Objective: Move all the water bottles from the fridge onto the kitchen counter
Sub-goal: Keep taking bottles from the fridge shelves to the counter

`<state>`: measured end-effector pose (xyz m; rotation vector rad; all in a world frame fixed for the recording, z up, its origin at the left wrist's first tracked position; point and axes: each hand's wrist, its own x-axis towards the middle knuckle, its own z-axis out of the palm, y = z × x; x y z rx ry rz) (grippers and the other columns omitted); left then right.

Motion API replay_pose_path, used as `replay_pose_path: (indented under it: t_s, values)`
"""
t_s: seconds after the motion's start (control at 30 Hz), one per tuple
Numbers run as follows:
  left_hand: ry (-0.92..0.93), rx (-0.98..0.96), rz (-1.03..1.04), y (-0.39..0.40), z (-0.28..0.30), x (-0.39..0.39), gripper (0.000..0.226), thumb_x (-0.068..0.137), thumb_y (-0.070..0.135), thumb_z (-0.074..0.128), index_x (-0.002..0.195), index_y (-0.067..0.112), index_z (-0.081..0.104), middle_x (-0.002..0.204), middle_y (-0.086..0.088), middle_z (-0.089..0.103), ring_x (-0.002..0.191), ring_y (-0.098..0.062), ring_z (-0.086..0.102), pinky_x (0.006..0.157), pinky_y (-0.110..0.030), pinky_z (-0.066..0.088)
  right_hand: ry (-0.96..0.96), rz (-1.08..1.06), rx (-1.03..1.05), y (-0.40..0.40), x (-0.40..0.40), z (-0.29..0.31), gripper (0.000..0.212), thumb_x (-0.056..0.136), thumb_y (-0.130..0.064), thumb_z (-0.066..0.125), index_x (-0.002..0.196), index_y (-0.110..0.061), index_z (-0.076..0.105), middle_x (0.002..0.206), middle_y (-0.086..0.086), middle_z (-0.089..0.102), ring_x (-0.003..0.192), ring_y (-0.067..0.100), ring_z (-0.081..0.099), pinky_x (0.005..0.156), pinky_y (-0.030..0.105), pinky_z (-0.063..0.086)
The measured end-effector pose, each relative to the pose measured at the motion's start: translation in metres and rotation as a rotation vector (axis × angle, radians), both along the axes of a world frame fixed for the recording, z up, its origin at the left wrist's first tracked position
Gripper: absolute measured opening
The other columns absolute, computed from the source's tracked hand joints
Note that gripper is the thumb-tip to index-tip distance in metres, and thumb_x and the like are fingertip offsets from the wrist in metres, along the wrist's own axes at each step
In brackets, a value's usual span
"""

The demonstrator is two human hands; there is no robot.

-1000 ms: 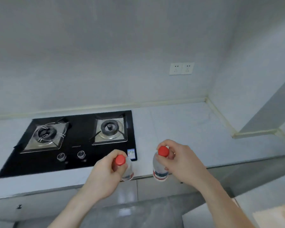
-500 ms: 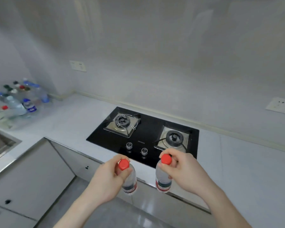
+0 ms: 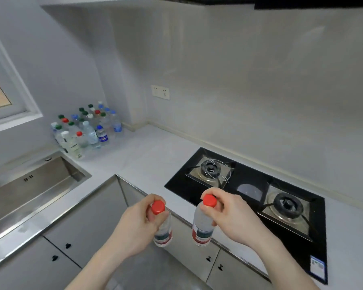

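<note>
My left hand (image 3: 135, 226) grips a clear water bottle with a red cap (image 3: 163, 233) by its neck, hanging upright. My right hand (image 3: 231, 216) holds a second red-capped water bottle (image 3: 201, 229) the same way. Both bottles hang in front of the cabinet doors, below the counter's edge. A cluster of several water bottles (image 3: 86, 130) with green, blue, red and white caps stands in the far left corner of the kitchen counter (image 3: 147, 155). The fridge is out of view.
A black two-burner gas hob (image 3: 252, 193) is set in the counter to the right. A steel sink (image 3: 29, 185) lies at the left. Grey cabinet doors (image 3: 76, 227) run below. A wall socket (image 3: 160, 92) sits above the counter.
The view has swung left: the hob slid to the right and the sink and the bottle cluster came into sight. Both hands still hold their bottles in the same pose.
</note>
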<state>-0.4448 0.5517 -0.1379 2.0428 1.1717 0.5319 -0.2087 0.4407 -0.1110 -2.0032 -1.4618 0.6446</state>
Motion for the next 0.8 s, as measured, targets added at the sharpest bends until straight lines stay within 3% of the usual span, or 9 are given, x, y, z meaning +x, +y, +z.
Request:
replay_pose_path:
  t_s: [0.1,0.23,0.47,0.67,0.8]
  values:
    - [0.007,-0.007,0.032,0.027,0.000,-0.032,0.009,0.093,0.037,0.068,0.099,0.036,0.061,0.078,0.011,0.067,0.071,-0.009,0.064,0.070,-0.029,0.053,0.000,0.032,0.021,0.037,-0.027,-0.002,0.010,0.097,-0.050,0.066,0.105,-0.048,0.059,0.079,-0.010,0.068,0.071,0.004,0.073,0.080,0.039,0.060]
    - [0.003,-0.023,0.089,0.056,-0.001,-0.062,0.010,0.092,0.035,0.068,0.099,0.034,0.060,0.077,0.003,0.068,0.072,-0.018,0.067,0.075,-0.041,0.057,0.013,0.074,0.036,0.077,-0.051,-0.001,0.010,0.098,-0.047,0.066,0.104,-0.048,0.059,0.081,-0.005,0.068,0.071,0.004,0.073,0.081,0.040,0.059]
    - [-0.029,-0.049,0.181,0.110,-0.004,-0.085,0.014,0.091,0.036,0.069,0.101,0.043,0.062,0.081,0.013,0.070,0.072,-0.014,0.069,0.076,-0.039,0.058,0.031,0.160,0.016,0.154,-0.066,0.000,0.008,0.097,-0.047,0.068,0.102,-0.044,0.062,0.072,-0.005,0.064,0.065,0.006,0.072,0.077,0.037,0.057]
    - [-0.040,-0.064,0.253,0.173,-0.006,-0.081,0.014,0.092,0.033,0.071,0.100,0.040,0.062,0.080,0.000,0.069,0.071,-0.023,0.066,0.075,-0.044,0.056,0.064,0.246,0.011,0.238,-0.059,-0.012,0.014,0.095,-0.048,0.069,0.105,-0.041,0.063,0.072,-0.015,0.065,0.064,0.006,0.072,0.075,0.036,0.058]
    - [-0.012,-0.055,0.286,0.221,-0.003,-0.072,0.009,0.093,0.033,0.070,0.100,0.035,0.063,0.079,0.003,0.070,0.072,-0.021,0.068,0.071,-0.040,0.056,0.075,0.286,0.026,0.297,-0.048,-0.012,0.015,0.095,-0.049,0.069,0.106,-0.041,0.063,0.077,-0.009,0.067,0.065,0.007,0.072,0.078,0.039,0.059]
